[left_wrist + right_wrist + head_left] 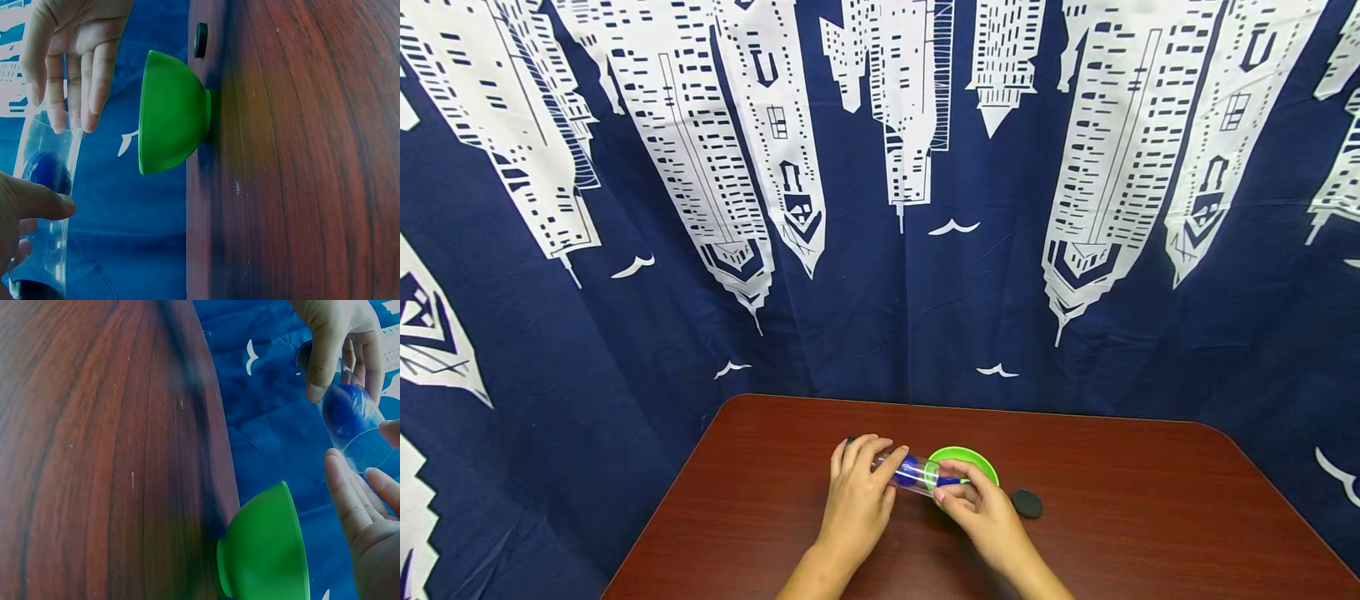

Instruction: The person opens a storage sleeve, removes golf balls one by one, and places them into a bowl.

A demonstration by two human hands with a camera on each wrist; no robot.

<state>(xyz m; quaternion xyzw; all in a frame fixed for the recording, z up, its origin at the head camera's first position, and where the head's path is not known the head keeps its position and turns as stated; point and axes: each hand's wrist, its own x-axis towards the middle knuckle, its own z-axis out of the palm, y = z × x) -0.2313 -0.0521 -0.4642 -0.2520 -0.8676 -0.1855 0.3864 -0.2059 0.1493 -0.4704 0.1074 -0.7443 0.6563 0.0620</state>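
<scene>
My left hand [859,498] grips a clear tube [55,247], held tilted above the table. Inside the tube lies a blue ball [47,170], and a black cap [36,289] closes the end by the left hand. At the tube's uncapped end is my right hand [988,515], its fingers loosely extended around the mouth and the fingertips at the rim. A green bowl [172,115] stands upright just behind the right hand, partly hidden by it in the head view. A patch of blue shows near the right fingers; I cannot tell what it is.
A black round disc [1027,503] lies on the brown wooden table [1150,500], to the right of the bowl. Behind the table's far edge hangs a dark blue cloth [865,350] printed with white buildings and birds.
</scene>
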